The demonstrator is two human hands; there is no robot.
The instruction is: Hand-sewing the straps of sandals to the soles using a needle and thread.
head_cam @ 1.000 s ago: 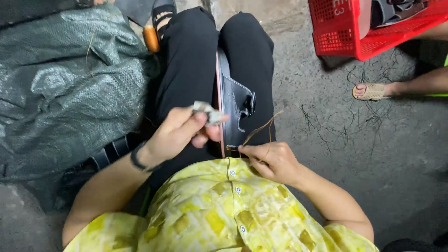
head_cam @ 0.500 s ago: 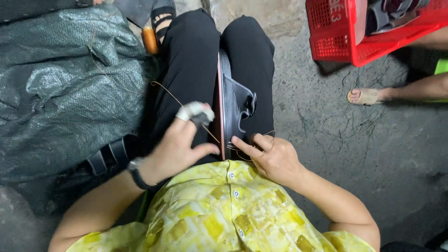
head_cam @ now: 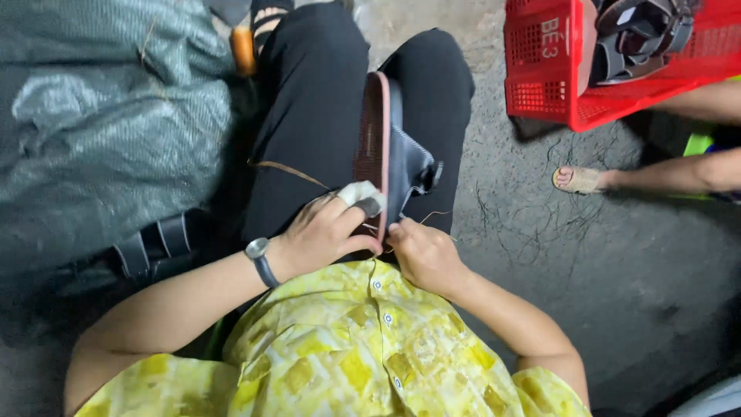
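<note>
Head view looks down on a sandal (head_cam: 390,147) standing on edge between the person's black-trousered knees (head_cam: 309,116), sole to the left and dark straps to the right. Left hand (head_cam: 324,232), finger wrapped in white tape (head_cam: 360,191), pinches the sole's near end in a narrow grip. Right hand (head_cam: 423,253) presses against the strap side, fingers closed (on a thin thread (head_cam: 289,168), perhaps; too fine to tell). Grey tarp (head_cam: 108,123) lies left; a red crate (head_cam: 556,69) of sandals sits upper right, beside another person's foot (head_cam: 577,179).
</note>
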